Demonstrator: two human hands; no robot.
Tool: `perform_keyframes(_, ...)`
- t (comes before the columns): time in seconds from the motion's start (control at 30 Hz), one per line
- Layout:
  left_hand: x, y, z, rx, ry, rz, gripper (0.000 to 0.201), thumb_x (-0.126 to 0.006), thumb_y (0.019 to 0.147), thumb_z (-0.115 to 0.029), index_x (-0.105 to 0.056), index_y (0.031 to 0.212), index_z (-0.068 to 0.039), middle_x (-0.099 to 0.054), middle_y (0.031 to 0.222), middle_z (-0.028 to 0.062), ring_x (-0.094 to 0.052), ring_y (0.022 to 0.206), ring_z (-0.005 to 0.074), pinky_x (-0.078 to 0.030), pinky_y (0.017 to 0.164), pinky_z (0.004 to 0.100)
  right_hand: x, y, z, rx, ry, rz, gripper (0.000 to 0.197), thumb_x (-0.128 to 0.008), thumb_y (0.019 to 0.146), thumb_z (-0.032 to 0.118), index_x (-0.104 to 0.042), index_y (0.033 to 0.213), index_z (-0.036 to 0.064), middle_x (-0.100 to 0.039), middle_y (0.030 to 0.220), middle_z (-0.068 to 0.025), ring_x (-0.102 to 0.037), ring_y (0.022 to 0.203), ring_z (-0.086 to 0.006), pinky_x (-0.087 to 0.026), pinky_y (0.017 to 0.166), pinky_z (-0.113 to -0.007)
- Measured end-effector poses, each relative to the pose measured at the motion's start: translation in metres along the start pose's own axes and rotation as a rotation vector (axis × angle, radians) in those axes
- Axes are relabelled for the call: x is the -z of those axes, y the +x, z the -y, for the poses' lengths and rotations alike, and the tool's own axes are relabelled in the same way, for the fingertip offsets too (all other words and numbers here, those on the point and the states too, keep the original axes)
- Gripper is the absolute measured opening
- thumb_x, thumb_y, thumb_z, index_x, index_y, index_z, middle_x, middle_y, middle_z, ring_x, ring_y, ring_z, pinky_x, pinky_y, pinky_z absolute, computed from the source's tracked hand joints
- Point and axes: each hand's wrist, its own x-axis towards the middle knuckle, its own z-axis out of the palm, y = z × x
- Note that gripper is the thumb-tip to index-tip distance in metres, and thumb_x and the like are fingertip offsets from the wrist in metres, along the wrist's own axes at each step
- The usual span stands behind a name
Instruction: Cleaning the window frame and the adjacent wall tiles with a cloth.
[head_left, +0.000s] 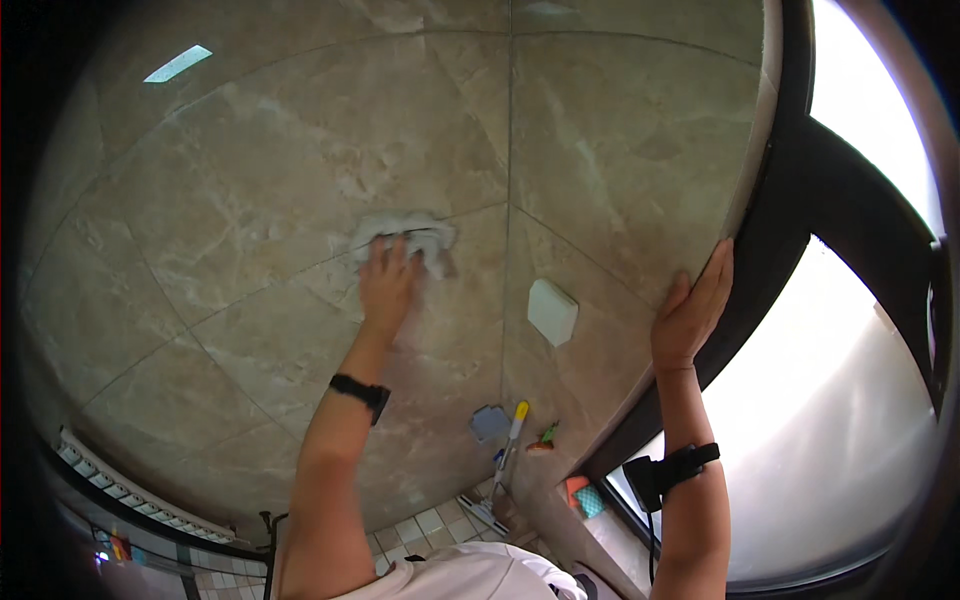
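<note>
My left hand presses a crumpled pale cloth against the beige marble-look tiled wall. Its fingertips sink into the fabric, and the hand and cloth are slightly blurred. Further right, my right hand lies with straightened fingers along the wall's edge, beside the dark window frame. It holds nothing. Between the two hands, a white box-like cover is fixed to the wall. Each wrist wears a black band, and the right one carries a small black device.
Low down are a long tool with a yellow-tipped handle, a grey-blue plate and a small green-and-orange tool. Orange and teal sponges rest on the window ledge. A white radiator stands at lower left, above small floor tiles.
</note>
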Motion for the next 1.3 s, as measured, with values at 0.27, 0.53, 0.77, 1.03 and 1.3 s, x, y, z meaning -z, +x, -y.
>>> perform_keyframes(0.27,-0.014,0.063,-0.134,0.052,-0.459,0.095,0.037,-0.066,0.074,-0.008,-0.065,0.11,-0.013,-0.063,0.114,0.0074,-0.054,0.108,0.033,-0.043,0.085,0.0467,0.001,-0.003,-0.012,-0.022,-0.055,0.06,0.058,-0.053,0.093,0.017,-0.036,0.145,-0.0028,-0.039,0.146,-0.0256,-0.04,0.133,-0.0415,-0.034,0.109,-0.047)
perform_keyframes(0.53,0.057,0.053,-0.195,0.223,-0.79,0.251,0.04,-0.067,0.07,-0.003,-0.063,0.11,-0.006,-0.063,0.099,0.0191,-0.059,0.09,0.0381,-0.046,0.077,0.0454,-0.001,-0.001,-0.01,-0.02,-0.05,0.011,0.056,-0.054,0.094,0.019,-0.039,0.143,-0.0019,-0.04,0.146,-0.0227,-0.041,0.134,-0.0389,-0.035,0.108,-0.046)
perform_keyframes(0.77,0.086,0.007,-0.217,0.235,-1.333,0.578,0.042,-0.064,0.076,-0.005,-0.061,0.118,-0.009,-0.063,0.101,0.0166,-0.062,0.084,0.0263,-0.048,0.075,0.0372,-0.003,-0.002,-0.015,0.004,-0.043,-0.016,0.054,-0.049,0.098,0.025,-0.038,0.144,-0.0016,-0.041,0.146,-0.0227,-0.042,0.133,-0.039,-0.036,0.108,-0.045)
perform_keyframes(1.03,0.066,0.075,-0.127,0.36,-1.015,0.204,0.049,-0.057,0.084,-0.005,-0.056,0.133,-0.013,-0.061,0.112,0.0174,-0.061,0.098,0.025,-0.048,0.081,0.0332,-0.002,-0.004,-0.013,-0.046,-0.033,0.044,0.056,-0.054,0.096,0.021,-0.037,0.145,-0.0008,-0.039,0.148,-0.0223,-0.041,0.134,-0.0391,-0.034,0.109,-0.045)
perform_keyframes(1.3,0.016,0.122,-0.16,0.603,-0.984,0.039,0.045,-0.058,0.089,-0.012,-0.05,0.132,-0.004,-0.057,0.123,0.0237,-0.056,0.112,0.0407,-0.044,0.095,0.0435,0.0,-0.004,-0.017,-0.022,-0.04,0.014,0.055,-0.053,0.097,0.02,-0.037,0.144,-0.0032,-0.042,0.144,-0.0241,-0.042,0.133,-0.0397,-0.035,0.109,-0.046)
